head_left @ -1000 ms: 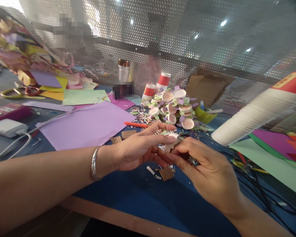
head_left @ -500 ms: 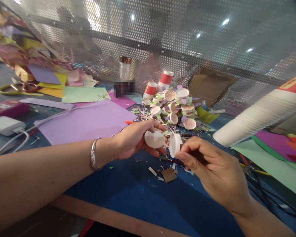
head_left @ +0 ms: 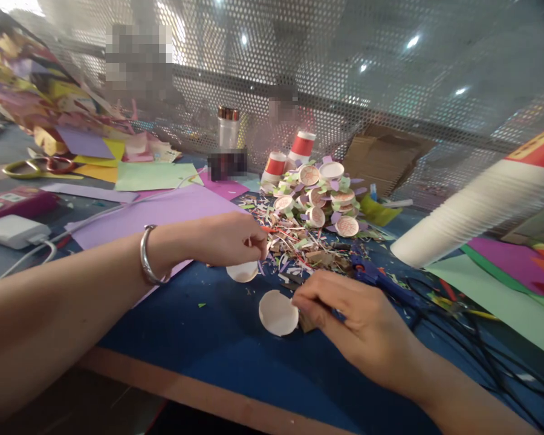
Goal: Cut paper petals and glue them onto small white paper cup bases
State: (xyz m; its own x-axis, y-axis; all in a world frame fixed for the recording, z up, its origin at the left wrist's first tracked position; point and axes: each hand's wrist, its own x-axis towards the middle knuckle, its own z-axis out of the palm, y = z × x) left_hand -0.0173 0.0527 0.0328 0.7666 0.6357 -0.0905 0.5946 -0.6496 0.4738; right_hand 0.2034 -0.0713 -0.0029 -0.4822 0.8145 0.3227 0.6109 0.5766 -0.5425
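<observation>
Low over the blue table, my right hand [head_left: 353,326] pinches a round white paper cup bottom [head_left: 278,313] by its right edge, with its shallow inside facing me. My left hand [head_left: 236,238], palm down with a silver bangle at the wrist, has its fingers curled in a pinch; what they hold, if anything, I cannot make out. Just under that hand is another white paper disc [head_left: 243,272], partly covered by it; whether they touch is unclear. Beyond both hands, paper scraps [head_left: 294,241] lie scattered before a pile of decorated cup bottoms [head_left: 316,217].
A blue glue gun [head_left: 381,281] with black cables lies at right. Behind it leans a tall stack of paper cups [head_left: 471,205]. Purple paper [head_left: 131,214], a white charger [head_left: 16,232] and scissors [head_left: 38,167] are at left. A perforated metal screen [head_left: 236,66] stands behind.
My left hand has turned palm down and shifted left, off the disc it held. The right hand has brought its cup bottom down and left, uncovering the glue gun.
</observation>
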